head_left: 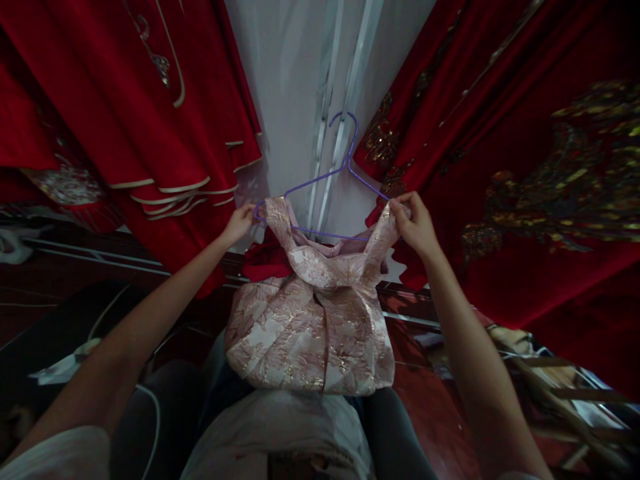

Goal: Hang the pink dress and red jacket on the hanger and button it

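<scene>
A small pink-and-gold brocade dress [305, 333] hangs in front of me on a thin purple wire hanger [320, 177], its skirt spread over my lap. The hanger's hook points up and away. At the left end of the hanger, my left hand [241, 223] pinches the purple wire beside the dress's left strap. My right hand [414, 223] is closed on the right strap, where the hanger's other end passes inside; its fingertips cover that end. Both straps sit over the hanger's arms.
Red garments [170, 120] with cream edging hang at left. More red cloth with gold sequin embroidery [555, 180] hangs at right. Between them stands a pale panel [285, 87] with metal strips. A wooden rack [555, 393] holding items is at lower right; a white cord [156, 413] runs at lower left.
</scene>
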A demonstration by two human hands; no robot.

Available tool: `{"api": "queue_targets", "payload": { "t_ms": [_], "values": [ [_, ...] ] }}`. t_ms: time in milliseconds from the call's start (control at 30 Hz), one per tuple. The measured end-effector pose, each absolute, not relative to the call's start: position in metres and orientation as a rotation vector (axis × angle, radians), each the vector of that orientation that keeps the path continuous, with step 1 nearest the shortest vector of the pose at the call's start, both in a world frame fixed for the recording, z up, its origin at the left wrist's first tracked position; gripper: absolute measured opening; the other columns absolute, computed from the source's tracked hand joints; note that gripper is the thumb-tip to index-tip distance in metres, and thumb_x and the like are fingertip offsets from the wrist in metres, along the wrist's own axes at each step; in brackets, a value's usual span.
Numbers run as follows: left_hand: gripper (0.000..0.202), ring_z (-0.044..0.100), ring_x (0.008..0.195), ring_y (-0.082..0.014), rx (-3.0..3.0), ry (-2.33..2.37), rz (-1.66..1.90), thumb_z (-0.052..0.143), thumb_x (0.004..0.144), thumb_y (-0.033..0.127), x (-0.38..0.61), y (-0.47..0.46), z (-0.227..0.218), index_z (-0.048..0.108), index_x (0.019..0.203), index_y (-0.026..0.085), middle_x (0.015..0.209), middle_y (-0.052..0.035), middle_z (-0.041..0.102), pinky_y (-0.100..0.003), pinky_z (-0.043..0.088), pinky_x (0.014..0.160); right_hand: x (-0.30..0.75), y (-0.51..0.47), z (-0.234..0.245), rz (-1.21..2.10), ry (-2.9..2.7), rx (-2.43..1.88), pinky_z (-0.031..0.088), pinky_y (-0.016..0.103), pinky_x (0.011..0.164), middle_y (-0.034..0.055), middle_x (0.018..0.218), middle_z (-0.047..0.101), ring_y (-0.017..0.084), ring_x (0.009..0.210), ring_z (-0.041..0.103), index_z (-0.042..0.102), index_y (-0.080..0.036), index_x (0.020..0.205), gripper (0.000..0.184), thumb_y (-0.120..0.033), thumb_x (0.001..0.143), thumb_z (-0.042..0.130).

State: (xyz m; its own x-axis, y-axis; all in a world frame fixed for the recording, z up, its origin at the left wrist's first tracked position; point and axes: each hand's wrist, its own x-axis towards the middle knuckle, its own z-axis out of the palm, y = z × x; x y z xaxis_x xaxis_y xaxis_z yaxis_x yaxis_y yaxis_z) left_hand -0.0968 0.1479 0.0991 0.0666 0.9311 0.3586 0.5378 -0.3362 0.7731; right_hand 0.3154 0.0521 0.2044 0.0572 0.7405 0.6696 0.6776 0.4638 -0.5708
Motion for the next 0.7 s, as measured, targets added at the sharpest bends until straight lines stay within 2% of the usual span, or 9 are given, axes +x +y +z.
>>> {"api": "queue_targets", "payload": {
  "t_ms": [67, 100, 133, 200, 267, 333, 467, 567, 700],
  "values": [
    [0.047, 0.058, 0.103, -0.0283, 2.065, 1.572, 0.960, 0.062, 0.071, 0.054, -0.108, 0.139, 0.069, 0.065, 0.100, 0.017, 0.103, -0.0125, 0.064, -0.043, 0.045, 0.091, 0.316, 0.052, 0.205, 0.088, -1.652, -1.242, 0.039, 0.026, 0.057, -0.0008, 0.069, 0.054, 0.013, 0.059, 0.046, 0.053, -0.020, 0.086, 0.031, -0.052, 0.084, 0.052],
    [0.050, 0.052, 0.113, -0.0344, 2.077, 1.599, 0.938, 0.073, 0.060, 0.050, -0.111, 0.133, 0.056, 0.066, 0.097, 0.018, 0.109, -0.0140, 0.062, -0.049, 0.042, 0.095, 0.316, 0.052, 0.205, 0.095, -1.654, -1.242, 0.039, 0.026, 0.057, -0.0010, 0.069, 0.054, 0.013, 0.059, 0.046, 0.053, -0.020, 0.086, 0.031, -0.051, 0.084, 0.052],
    [0.049, 0.046, 0.120, -0.0383, 2.102, 1.638, 0.900, 0.077, 0.055, 0.047, -0.115, 0.127, 0.046, 0.067, 0.094, 0.020, 0.118, -0.0143, 0.059, -0.052, 0.039, 0.097, 0.316, 0.052, 0.205, 0.100, -1.655, -1.243, 0.039, 0.026, 0.057, -0.0010, 0.069, 0.054, 0.013, 0.059, 0.046, 0.053, -0.020, 0.086, 0.031, -0.051, 0.084, 0.052],
    [0.035, 0.043, 0.123, -0.0377, 2.136, 1.719, 0.843, 0.073, 0.060, 0.044, -0.119, 0.120, 0.034, 0.069, 0.087, 0.023, 0.123, -0.0113, 0.058, -0.052, 0.038, 0.097, 0.317, 0.052, 0.206, 0.102, -1.659, -1.245, 0.039, 0.026, 0.057, -0.0009, 0.070, 0.055, 0.013, 0.059, 0.046, 0.053, -0.020, 0.086, 0.029, -0.050, 0.084, 0.053],
    [0.023, 0.054, 0.111, -0.0307, 2.040, 1.695, 0.844, 0.063, 0.069, 0.041, -0.123, 0.123, 0.036, 0.068, 0.080, 0.022, 0.109, -0.0083, 0.065, -0.043, 0.044, 0.091, 0.318, 0.052, 0.207, 0.109, -1.663, -1.247, 0.039, 0.026, 0.058, -0.0005, 0.071, 0.056, 0.013, 0.060, 0.047, 0.053, -0.020, 0.086, 0.029, -0.049, 0.085, 0.053],
    [0.022, 0.062, 0.089, -0.0234, 1.835, 1.582, 0.934, 0.057, 0.072, 0.039, -0.127, 0.134, 0.053, 0.067, 0.079, 0.021, 0.089, -0.0056, 0.069, -0.035, 0.048, 0.080, 0.318, 0.052, 0.207, 0.122, -1.665, -1.250, 0.040, 0.026, 0.058, 0.0000, 0.073, 0.057, 0.013, 0.061, 0.048, 0.053, -0.020, 0.087, 0.029, -0.049, 0.085, 0.054],
    [0.022, 0.059, 0.065, -0.0169, 1.469, 1.467, 1.283, 0.056, 0.072, 0.037, -0.128, 0.155, 0.120, 0.065, 0.075, 0.016, 0.072, -0.0036, 0.065, -0.030, 0.048, 0.066, 0.314, 0.049, 0.209, 0.098, -1.672, -1.261, 0.041, 0.028, 0.059, 0.0007, 0.072, 0.057, 0.014, 0.062, 0.050, 0.054, -0.021, 0.086, 0.030, -0.050, 0.085, 0.053],
    [0.020, 0.056, 0.059, -0.0152, 1.392, 1.405, 1.360, 0.061, 0.071, 0.033, -0.111, 0.147, 0.179, 0.063, 0.073, 0.014, 0.066, -0.0025, 0.061, -0.028, 0.047, 0.061, 0.310, 0.042, 0.214, 0.074, -1.681, -1.267, 0.042, 0.028, 0.059, 0.0012, 0.071, 0.058, 0.015, 0.063, 0.052, 0.055, -0.021, 0.084, 0.030, -0.051, 0.084, 0.053],
    [0.026, 0.057, 0.065, -0.0155, 1.685, 1.190, 1.295, 0.061, 0.078, 0.038, -0.061, 0.105, 0.227, 0.063, 0.079, 0.012, 0.067, -0.0017, 0.058, -0.026, 0.046, 0.060, 0.309, 0.028, 0.225, 0.174, -1.750, -1.261, 0.042, 0.027, 0.057, 0.0010, 0.068, 0.060, 0.014, 0.061, 0.053, 0.055, -0.020, 0.079, 0.029, -0.050, 0.082, 0.058]
  ]
}}
